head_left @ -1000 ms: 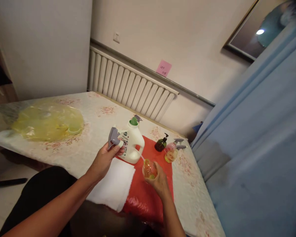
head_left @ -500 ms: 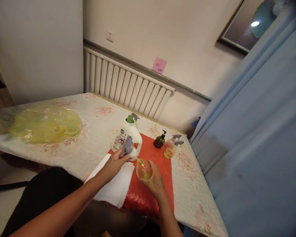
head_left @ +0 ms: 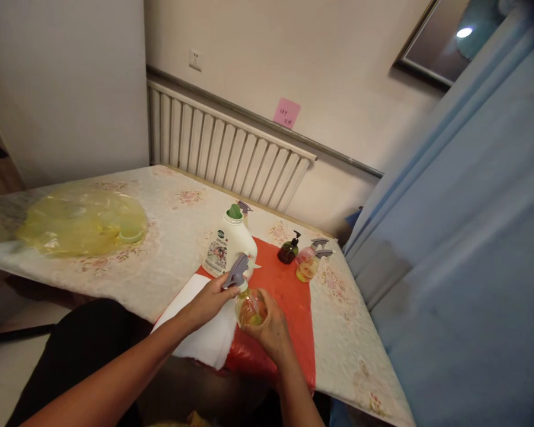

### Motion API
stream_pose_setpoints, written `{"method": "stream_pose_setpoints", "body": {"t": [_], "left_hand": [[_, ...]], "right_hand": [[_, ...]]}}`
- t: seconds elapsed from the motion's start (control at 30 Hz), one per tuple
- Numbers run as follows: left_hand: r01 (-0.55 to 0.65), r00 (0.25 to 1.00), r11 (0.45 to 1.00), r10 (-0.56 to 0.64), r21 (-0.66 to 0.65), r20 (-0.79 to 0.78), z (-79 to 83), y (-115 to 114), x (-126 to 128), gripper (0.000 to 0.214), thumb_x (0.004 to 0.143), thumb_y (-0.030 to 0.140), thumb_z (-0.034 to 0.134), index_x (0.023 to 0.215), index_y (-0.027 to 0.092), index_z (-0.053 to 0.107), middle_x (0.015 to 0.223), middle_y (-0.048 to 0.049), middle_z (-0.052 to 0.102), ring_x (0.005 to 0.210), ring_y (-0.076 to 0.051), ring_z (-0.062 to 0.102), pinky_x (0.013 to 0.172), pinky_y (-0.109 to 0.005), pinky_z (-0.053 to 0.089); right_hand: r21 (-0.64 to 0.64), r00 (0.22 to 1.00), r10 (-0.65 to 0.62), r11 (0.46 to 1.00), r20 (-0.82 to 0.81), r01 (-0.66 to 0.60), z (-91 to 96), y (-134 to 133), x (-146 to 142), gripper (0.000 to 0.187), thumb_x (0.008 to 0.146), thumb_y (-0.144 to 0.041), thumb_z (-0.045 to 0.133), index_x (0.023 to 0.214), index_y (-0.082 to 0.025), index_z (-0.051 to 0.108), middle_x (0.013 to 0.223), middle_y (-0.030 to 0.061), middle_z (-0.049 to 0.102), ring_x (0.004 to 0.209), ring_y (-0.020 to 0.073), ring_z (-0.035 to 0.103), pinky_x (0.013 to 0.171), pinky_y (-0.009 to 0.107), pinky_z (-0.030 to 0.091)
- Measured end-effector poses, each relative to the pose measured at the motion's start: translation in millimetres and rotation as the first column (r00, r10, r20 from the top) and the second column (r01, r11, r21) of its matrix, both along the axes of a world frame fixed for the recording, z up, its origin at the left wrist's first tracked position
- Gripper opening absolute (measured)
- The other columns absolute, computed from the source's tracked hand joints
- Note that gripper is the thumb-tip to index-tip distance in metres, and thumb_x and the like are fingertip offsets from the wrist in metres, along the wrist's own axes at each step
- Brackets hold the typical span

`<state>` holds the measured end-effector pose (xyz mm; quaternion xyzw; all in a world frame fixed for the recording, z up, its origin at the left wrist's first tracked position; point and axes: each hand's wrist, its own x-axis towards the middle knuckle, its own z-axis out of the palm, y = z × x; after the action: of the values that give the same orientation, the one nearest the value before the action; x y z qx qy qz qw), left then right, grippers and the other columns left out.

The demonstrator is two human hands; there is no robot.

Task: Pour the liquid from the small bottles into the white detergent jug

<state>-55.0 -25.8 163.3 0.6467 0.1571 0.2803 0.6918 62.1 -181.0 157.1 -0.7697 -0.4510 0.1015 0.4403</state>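
While right hand (head_left: 273,332) curls round bottle (head_left: 251,309) | left hand (head_left: 216,298) pinches spray top (head_left: 237,271) between fingers (head_left: 232,291) | at bottle's neck

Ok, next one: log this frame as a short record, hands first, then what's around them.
Left hand: the left hand grips a grey spray head
Right hand: the right hand holds a clear bottle
Contact: spray head at the bottle's mouth; whether fastened, cannot tell
Behind hands: white jug, upright
Under hands: red sheet, white cloth
Right side: dark pump bottle, two spray bottles
Far left: yellow plastic bag
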Motion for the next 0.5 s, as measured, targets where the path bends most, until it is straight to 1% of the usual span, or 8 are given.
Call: {"method": "stream_pose_setpoints", "body": {"t": [0.13,0.23,0.33,0.43,0.5], "left_hand": [[0.012,1.0,1.0,-0.012,-0.007,-0.003,0.0,0.9,-0.6,0.037,0.076,0.03,0.073,0.112,0.021,0.072,0.103,-0.0022,0.074,0.104,-0.027,0.063,0.096,-0.034,0.046],[0.033,0.999,0.999,-0.033,-0.015,-0.004,1.4,-0.1,-0.8,0.037,0.076,0.029,0.073,0.113,0.022,0.072,0.108,-0.0013,0.074,0.11,-0.027,0.062,0.099,-0.034,0.044],[0.034,0.999,0.999,-0.034,-0.006,0.0,4.2,-0.7,-1.6,0.037,0.075,0.028,0.073,0.112,0.023,0.072,0.109,-0.001,0.074,0.115,-0.029,0.06,0.104,-0.035,0.042],[0.031,1.0,0.999,-0.031,0.018,-0.004,6.4,0.0,-3.3,0.037,0.073,0.026,0.074,0.11,0.024,0.073,0.107,-0.0002,0.074,0.115,-0.03,0.059,0.105,-0.036,0.041],[0.042,0.999,0.999,-0.042,0.031,-0.007,5.7,0.6,-4.7,0.036,0.073,0.026,0.073,0.109,0.024,0.074,0.105,-0.0001,0.074,0.113,-0.029,0.06,0.103,-0.036,0.043]], "right_hand": [[0.001,0.999,-0.029,1.0,-0.018,0.029,-3.7,0.8,-0.2,0.075,0.057,-0.017,0.079,0.128,-0.022,0.057,0.124,0.0088,0.067,0.116,0.0296,0.063,0.101,0.042,0.05],[-0.011,1.0,-0.016,1.0,-0.005,0.016,-6.2,1.9,-0.6,0.075,0.058,-0.019,0.079,0.129,-0.022,0.056,0.123,0.0093,0.067,0.113,0.03,0.064,0.1,0.043,0.05],[-0.022,1.0,-0.03,0.999,0.0,0.03,-6.8,2.4,-1.8,0.077,0.056,-0.02,0.08,0.13,-0.021,0.056,0.125,0.0108,0.066,0.115,0.0305,0.063,0.102,0.044,0.05],[-0.01,0.999,-0.043,0.999,-0.003,0.043,-6.9,2.2,-2.3,0.079,0.054,-0.02,0.082,0.129,-0.022,0.057,0.125,0.0103,0.066,0.117,0.0304,0.062,0.102,0.043,0.049],[-0.003,0.999,-0.035,0.999,-0.024,0.035,-7.5,2.1,-2.2,0.079,0.052,-0.018,0.082,0.128,-0.021,0.059,0.122,0.0093,0.067,0.113,0.03,0.064,0.1,0.043,0.051]]}}
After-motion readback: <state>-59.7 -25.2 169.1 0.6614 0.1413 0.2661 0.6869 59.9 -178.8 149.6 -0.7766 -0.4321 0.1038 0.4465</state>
